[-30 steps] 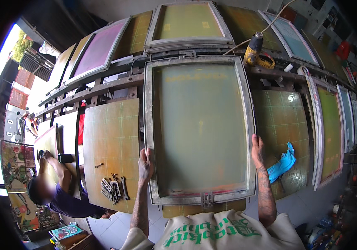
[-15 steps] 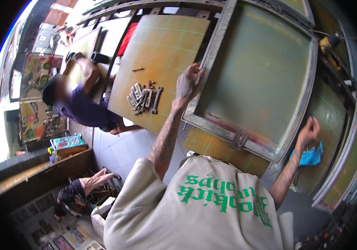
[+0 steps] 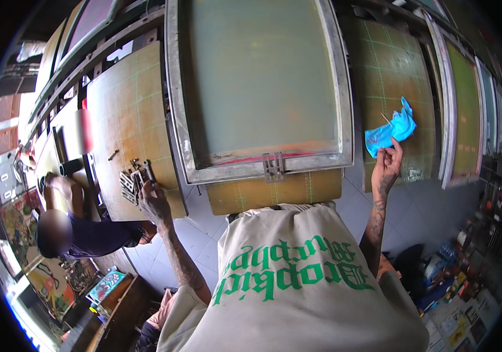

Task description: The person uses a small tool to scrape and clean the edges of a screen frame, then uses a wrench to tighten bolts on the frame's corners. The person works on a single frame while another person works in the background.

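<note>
My left hand [image 3: 156, 204] is at the near edge of the left board, fingers closed round the lower end of a metal wrench [image 3: 149, 170]. Beside the wrench lies a pile of metal clamps [image 3: 128, 186], with small bolts [image 3: 135, 162] just beyond it. Over the right board, the fingers of my right hand [image 3: 387, 164] pinch the near edge of a crumpled blue cloth [image 3: 392, 130]. A thin stick [image 3: 385, 118] pokes out by the cloth. Between my hands sits a metal-framed printing screen [image 3: 262, 88], with a small metal bracket [image 3: 273, 167] on its near rail.
Gridded tan boards lie on both sides, left [image 3: 136, 105] and right [image 3: 380, 64], with another [image 3: 274, 193] under the screen. More framed screens [image 3: 462, 111] stand at far right. A person in dark clothing [image 3: 95, 234] leans in at left. A single bolt [image 3: 113, 155] lies near the pile.
The view has swung rightward. My left hand has left the screen frame's left side and come to the wrench by the clamps. My right hand has reached the blue cloth.
</note>
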`<state>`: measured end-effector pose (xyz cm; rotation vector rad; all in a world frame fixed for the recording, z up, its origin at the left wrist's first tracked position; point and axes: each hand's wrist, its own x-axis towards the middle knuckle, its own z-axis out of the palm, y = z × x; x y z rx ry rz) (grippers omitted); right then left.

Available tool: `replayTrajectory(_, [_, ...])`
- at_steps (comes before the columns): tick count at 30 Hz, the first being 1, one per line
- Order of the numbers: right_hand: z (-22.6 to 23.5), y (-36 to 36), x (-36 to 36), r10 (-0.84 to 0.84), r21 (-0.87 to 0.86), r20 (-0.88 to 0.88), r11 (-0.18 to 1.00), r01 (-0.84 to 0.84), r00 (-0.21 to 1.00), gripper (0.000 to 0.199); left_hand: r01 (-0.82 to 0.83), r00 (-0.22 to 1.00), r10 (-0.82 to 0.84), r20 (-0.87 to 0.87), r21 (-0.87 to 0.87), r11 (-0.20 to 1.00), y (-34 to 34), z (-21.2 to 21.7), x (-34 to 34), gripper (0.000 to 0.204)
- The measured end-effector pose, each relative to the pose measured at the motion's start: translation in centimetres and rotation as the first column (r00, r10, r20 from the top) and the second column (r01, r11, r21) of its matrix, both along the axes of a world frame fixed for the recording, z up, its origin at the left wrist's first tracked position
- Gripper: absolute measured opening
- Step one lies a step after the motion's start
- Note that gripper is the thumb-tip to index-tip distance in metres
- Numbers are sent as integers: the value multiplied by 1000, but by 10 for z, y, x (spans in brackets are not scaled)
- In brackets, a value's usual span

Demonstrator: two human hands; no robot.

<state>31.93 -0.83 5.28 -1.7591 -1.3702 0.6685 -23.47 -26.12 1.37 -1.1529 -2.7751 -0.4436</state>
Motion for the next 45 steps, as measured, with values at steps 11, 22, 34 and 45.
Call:
replayTrajectory(11, [7, -59, -71, 237, -25, -70, 971, -239, 969, 35, -38, 979, 79, 189, -211, 977, -7, -32, -51, 32])
replayTrajectory(22, [18, -65, -86, 416, -1, -26, 909, -416, 909, 38, -323, 946, 324, 16, 119, 939, -19, 9, -38, 32])
replayTrajectory(34, [-28, -4, 59, -213, 222, 489, 968, 115, 846, 35, -93, 993, 108, -40, 265, 960, -29, -25, -45, 44])
replayTrajectory(45, [-20, 8, 128, 243, -170, 576, 969, -177, 780, 15, 282, 954, -299, -25, 414, 865, 134, 25, 92, 26])
